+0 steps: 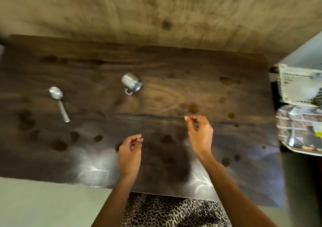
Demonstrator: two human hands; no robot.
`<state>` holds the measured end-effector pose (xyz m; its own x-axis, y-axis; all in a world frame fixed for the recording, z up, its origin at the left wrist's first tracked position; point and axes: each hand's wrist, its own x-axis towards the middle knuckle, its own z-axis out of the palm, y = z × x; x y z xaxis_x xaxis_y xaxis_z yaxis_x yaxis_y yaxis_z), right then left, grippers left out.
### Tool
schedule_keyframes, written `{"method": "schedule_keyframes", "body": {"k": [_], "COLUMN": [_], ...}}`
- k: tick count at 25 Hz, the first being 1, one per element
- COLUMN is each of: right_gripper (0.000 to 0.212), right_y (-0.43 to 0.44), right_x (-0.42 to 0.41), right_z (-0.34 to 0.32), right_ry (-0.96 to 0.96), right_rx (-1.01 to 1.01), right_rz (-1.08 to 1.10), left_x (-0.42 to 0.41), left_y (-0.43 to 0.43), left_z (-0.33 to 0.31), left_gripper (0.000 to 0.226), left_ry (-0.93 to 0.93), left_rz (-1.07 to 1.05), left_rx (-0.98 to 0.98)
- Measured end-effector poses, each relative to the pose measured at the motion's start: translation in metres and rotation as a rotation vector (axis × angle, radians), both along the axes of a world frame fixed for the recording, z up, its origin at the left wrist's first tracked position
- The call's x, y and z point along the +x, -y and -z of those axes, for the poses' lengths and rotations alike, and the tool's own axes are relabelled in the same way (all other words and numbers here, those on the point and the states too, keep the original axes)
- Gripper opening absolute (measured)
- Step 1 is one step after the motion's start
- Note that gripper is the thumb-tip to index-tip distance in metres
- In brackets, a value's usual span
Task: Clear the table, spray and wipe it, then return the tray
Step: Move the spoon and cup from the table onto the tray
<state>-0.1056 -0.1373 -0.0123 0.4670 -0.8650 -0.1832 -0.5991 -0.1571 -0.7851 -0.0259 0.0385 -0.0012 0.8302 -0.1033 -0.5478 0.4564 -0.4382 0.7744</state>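
Observation:
A dark wooden table (174, 69) fills the view, dotted with brown stains. A small steel cup (131, 82) with a handle lies tipped on its side left of centre. A steel spoon (58, 101) lies further left, bowl away from me. My left hand (129, 151) hovers over the near middle, fingers loosely curled, holding nothing. My right hand (200, 134) hovers to its right with fingers bent and apart, also holding nothing. A shiny metal tray (299, 150) sits off the table's right edge with items on it.
A folded newspaper (298, 83) lies beyond the tray at the right. A tan wall runs behind the table. Pale floor shows at the lower left. Leopard-print clothing (174, 211) is at the bottom, against the near edge.

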Motion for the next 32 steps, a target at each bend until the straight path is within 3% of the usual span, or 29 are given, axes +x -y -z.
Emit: {"method": "schedule_keyframes", "body": {"k": [5,15,21,25,28,32], "right_gripper": [0.023,0.099,0.079,0.078,0.086,0.078], "right_y": [-0.066,-0.056,-0.053,-0.062,-0.080,-0.106], "right_x": [0.091,0.234,0.255,0.271,0.278,0.286], "right_z": [-0.008,0.050,0.064,0.047,0.032,0.023], "right_ry": [-0.006,-0.170,-0.160,-0.066,0.031,0.006], "right_rx": [0.171,0.043,-0.046,-0.005,0.026,0.012], "right_rz": [-0.111,-0.281,-0.280,-0.273,-0.253,-0.262], "left_x": [0.070,0.123,0.147,0.169,0.193,0.243], "left_y": [-0.086,-0.121,-0.113,-0.111,-0.118,-0.131], "left_z": [-0.011,0.022,0.025,0.027,0.030,0.047], "left_gripper": [0.020,0.014,0.015,0.016,0.016,0.009], "left_ry": [0.044,-0.044,-0.059,-0.052,0.004,0.058], "left_rz": [-0.280,-0.422,-0.475,-0.478,-0.469,-0.448], "left_rx": [-0.004,0.013,0.040,0.078,0.208,0.363]}}
